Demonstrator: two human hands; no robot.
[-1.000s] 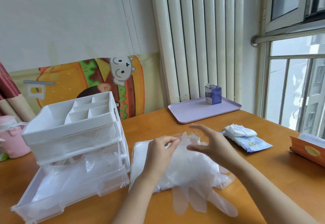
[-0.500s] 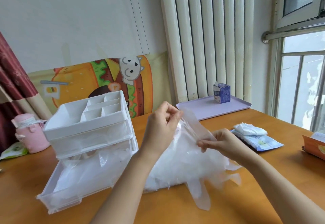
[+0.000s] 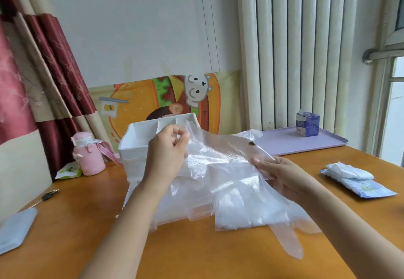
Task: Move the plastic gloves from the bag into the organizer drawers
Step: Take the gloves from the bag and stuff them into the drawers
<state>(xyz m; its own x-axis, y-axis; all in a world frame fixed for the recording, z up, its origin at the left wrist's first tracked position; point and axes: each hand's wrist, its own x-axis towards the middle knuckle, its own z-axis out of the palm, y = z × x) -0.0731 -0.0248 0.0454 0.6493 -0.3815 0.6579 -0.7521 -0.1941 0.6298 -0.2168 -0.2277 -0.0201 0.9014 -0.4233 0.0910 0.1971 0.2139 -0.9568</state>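
Left hand (image 3: 168, 150) pinches the upper edge of a clear glove (image 3: 218, 154) between curled thumb and fingertips, raised in front of the organizer (image 3: 135, 138). Right hand (image 3: 284, 176) grips the opposite edge, thumb on top, fingers beneath. Bag (image 3: 238, 213), stuffed with clear plastic, lies on the table (image 3: 196, 252) against the pulled-out bottom drawer (image 3: 196, 212); drawer contents obscured.

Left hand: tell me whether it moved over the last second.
Yes. The left hand rose and went left, from beside the white organizer to before its top tray, pinching a plastic glove.
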